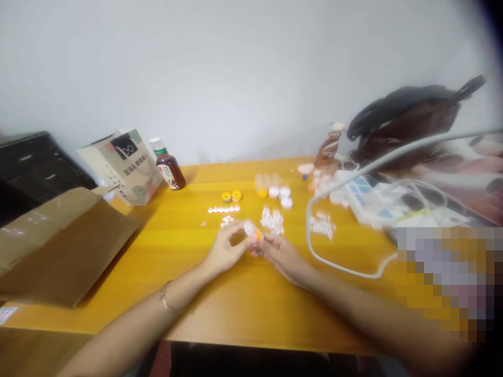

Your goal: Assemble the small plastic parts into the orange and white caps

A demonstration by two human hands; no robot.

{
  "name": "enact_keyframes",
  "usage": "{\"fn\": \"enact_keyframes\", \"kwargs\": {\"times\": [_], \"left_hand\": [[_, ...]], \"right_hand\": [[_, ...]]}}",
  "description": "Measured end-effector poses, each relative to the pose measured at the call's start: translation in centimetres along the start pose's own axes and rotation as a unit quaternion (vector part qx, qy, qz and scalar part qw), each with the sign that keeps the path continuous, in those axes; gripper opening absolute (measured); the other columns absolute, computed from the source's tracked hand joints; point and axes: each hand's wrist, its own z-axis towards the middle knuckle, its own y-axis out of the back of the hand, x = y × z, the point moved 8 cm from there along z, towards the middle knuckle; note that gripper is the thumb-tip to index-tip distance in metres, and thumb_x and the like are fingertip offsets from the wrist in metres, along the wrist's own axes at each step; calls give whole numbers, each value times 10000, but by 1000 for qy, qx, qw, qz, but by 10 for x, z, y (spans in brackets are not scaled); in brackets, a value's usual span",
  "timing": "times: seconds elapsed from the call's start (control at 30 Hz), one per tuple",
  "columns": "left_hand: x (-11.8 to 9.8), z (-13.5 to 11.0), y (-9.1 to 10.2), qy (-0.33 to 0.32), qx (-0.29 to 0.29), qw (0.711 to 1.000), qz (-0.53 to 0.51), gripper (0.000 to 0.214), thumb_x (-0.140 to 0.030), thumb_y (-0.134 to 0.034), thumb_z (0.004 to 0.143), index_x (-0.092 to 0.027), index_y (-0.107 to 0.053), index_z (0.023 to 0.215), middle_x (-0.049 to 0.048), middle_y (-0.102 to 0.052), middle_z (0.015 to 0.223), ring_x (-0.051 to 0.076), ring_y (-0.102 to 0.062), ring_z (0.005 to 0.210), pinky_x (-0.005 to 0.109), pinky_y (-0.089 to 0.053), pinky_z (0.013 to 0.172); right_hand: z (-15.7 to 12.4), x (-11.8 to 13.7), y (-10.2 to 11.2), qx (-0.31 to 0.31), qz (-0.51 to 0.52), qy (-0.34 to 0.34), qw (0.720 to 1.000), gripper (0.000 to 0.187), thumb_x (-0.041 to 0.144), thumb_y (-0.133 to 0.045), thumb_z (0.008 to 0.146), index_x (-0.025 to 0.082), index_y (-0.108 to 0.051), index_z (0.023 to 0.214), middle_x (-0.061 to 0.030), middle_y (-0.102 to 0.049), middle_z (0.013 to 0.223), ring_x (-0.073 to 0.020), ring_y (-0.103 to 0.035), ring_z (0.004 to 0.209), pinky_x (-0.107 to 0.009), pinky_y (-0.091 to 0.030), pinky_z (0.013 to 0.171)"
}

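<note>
Near the middle of the table, my left hand [226, 250] grips a small translucent plastic container with an orange part [249, 228], its fingers closed around the body. My right hand [285, 255] pinches the orange end of the same container; blur hides its finer shape. Just beyond the hands lie small white pieces [227, 221] and a group of flat white parts [272, 220]. Farther back is a row of small white pieces [223, 209], with two yellow-topped round rolls [231, 196] behind it. White round caps [286, 201] and an orange one [261, 192] stand to their right.
On the left are an open cardboard box [66, 251], a paper bag [135, 173] and a dark bottle with a white cap [171, 170]. A white cable [308, 230] loops over the right side, near another bottle [327, 149], a dark bag [412, 118] and clutter.
</note>
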Motion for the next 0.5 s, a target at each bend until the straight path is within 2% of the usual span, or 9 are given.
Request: {"fn": "enact_keyframes", "kwargs": {"times": [0.13,0.2,0.3,0.37,0.43,0.5], "left_hand": [[5,-1,2,-27,30,993,110,223,-363,-570,752,-171,-581,864,49,-595,887,182,-520,852,321,-354,814],[4,-4,0,-44,42,977,204,278,-405,-578,735,-179,-568,896,57,-589,924,205,-508,896,363,-311,854],[4,-9,-9,-53,71,953,290,294,-433,-526,766,-178,-550,909,69,-578,935,224,-501,929,396,-286,870],[5,-11,-13,-49,79,951,293,362,-462,-517,762,-184,-516,993,80,-563,986,235,-493,966,401,-306,873],[4,-14,-17,-51,80,957,273,558,-511,-544,719,-189,-417,1157,110,-509,1121,259,-449,1062,415,-317,905],[3,-18,-24,-65,106,961,247,759,-545,-562,682,-177,-275,1281,149,-415,1252,279,-376,1161,424,-308,955]], "right_hand": [[2,8,1,21,-84,-11,996,249,396,-598,721,192,-608,864,-25,-608,807,-134,-546,747,-309,-427,755],[1,11,3,5,-138,1,990,298,366,-634,684,204,-578,928,-34,-613,887,-150,-559,811,-331,-431,792],[0,12,5,-15,-229,22,973,316,331,-661,649,190,-548,908,-39,-614,867,-154,-575,788,-324,-453,760],[0,16,7,-16,-291,42,956,233,332,-612,694,190,-534,862,-24,-611,805,-145,-578,739,-301,-461,716],[1,27,16,-35,-340,69,937,162,338,-539,749,198,-518,827,-6,-604,748,-135,-574,686,-282,-457,675],[3,47,39,-104,-382,95,913,145,340,-503,762,199,-503,799,-4,-602,726,-135,-567,656,-270,-444,643]]}}
